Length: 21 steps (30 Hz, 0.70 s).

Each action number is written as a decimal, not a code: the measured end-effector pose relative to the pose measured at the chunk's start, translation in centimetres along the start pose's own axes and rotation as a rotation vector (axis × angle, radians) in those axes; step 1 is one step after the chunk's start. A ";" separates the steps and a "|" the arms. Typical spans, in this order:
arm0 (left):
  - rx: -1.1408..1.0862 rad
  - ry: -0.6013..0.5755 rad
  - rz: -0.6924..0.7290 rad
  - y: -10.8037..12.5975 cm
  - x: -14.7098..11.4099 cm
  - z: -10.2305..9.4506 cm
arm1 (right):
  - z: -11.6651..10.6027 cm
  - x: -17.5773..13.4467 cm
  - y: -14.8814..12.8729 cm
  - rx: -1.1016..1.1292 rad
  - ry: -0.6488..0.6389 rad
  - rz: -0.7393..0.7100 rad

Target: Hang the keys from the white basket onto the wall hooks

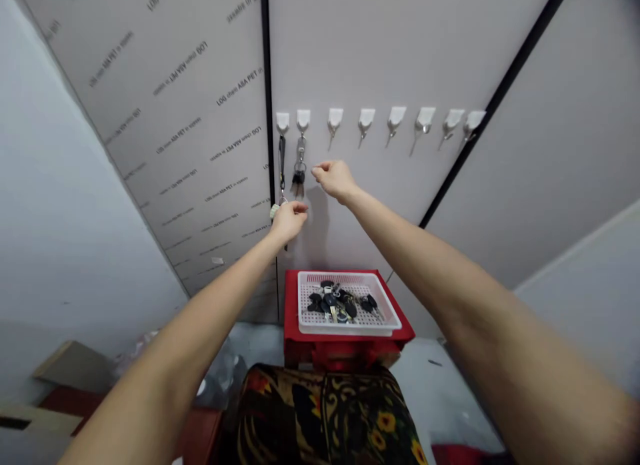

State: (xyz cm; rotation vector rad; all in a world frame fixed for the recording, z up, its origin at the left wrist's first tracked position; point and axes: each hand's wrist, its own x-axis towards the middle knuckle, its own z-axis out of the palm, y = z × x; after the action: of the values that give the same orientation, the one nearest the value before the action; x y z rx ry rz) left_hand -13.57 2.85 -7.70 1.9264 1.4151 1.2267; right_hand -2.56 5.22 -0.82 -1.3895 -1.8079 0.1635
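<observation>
My left hand [289, 223] is in front of the lower end of a black strap [282, 161] hung from the leftmost hook. Its fingers point right, with a small gap between the tips. A pale tag [274, 211] and a ring show behind this hand; whether it touches them I cannot tell. My right hand [335, 179] is just right of a bunch of keys [299, 177], apart from it. Its fingers are curled into a pinch, and anything between them is hidden. The bunch hangs by a metal clasp from the second hook [303, 121].
Several more white hooks [367, 121] run rightward along the pale panel, some with a thin metal piece hanging. Below stands a red box [345, 348] bearing a white plastic basket [393, 318] of loose keys [333, 303]. My patterned-cloth lap [325, 411] is close beneath it.
</observation>
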 end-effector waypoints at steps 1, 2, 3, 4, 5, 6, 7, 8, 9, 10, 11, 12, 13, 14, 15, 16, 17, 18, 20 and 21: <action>0.028 -0.036 0.003 -0.4 -0.9 0.7 | -0.2 -1.6 0.7 -0.034 -0.046 -0.030; 0.066 -0.085 0.007 -0.8 -1.9 1.4 | -0.2 -3.5 1.6 -0.066 -0.114 -0.050; 0.113 -0.144 0.012 -1.3 -3.1 2.1 | -0.1 -5.6 2.6 -0.100 -0.209 -0.058; 0.170 -0.207 0.018 -1.8 -4.3 2.8 | 0.1 -7.7 3.9 -0.132 -0.327 -0.057; 0.233 -0.277 0.027 -2.4 -5.6 3.6 | 0.5 -9.8 5.2 -0.166 -0.430 -0.033; 0.298 -0.347 0.038 -2.9 -6.8 4.3 | 0.9 -11.7 6.5 -0.202 -0.515 0.001; 0.360 -0.413 0.049 -3.5 -7.8 5.0 | 1.3 -13.5 7.8 -0.225 -0.583 0.016; 0.415 -0.471 0.061 -4.0 -8.7 5.7 | 1.8 -15.0 8.9 -0.247 -0.639 0.035; 0.462 -0.520 0.072 -4.4 -9.5 6.4 | 2.2 -16.2 9.8 -0.264 -0.677 0.037; 0.499 -0.561 0.083 -4.7 -10.0 7.1 | 2.6 -17.2 10.5 -0.286 -0.698 0.024; 0.527 -0.587 0.090 -4.9 -10.5 7.7 | 2.9 -18.0 10.9 -0.317 -0.702 0.003; 0.546 -0.599 0.092 -5.0 -10.7 8.3 | 3.3 -18.4 11.3 -0.357 -0.691 -0.024; 0.558 -0.599 0.087 -5.0 -10.9 8.8 | 3.6 -18.7 11.4 -0.403 -0.672 -0.050; 0.561 -0.585 0.072 -5.0 -11.0 9.3 | 3.9 -18.9 11.5 -0.451 -0.654 -0.070; 0.556 -0.560 0.047 -5.0 -11.1 9.7 | 4.1 -19.0 11.6 -0.493 -0.636 -0.079; 0.544 -0.526 0.015 -5.0 -11.1 10.1 | 4.3 -19.0 11.6 -0.521 -0.621 -0.079; 0.522 -0.491 -0.015 -5.0 -11.1 10.4 | 4.5 -19.0 11.7 -0.535 -0.608 -0.076; 0.494 -0.458 -0.044 -5.1 -11.1 10.6 | 4.6 -19.0 11.8 -0.534 -0.598 -0.072; 0.424 -0.405 -0.091 -5.3 -11.1 10.9 | 4.6 -19.0 11.9 -0.495 -0.581 -0.066; 0.384 -0.386 -0.116 -5.4 -11.1 11.0 | 4.5 -19.0 12.0 -0.458 -0.572 -0.064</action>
State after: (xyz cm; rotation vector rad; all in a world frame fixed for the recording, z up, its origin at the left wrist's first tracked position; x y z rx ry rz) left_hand -7.81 -3.81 -21.73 2.1426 1.6008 0.5136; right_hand 4.12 -4.71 -20.32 -1.7163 -2.4739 0.1249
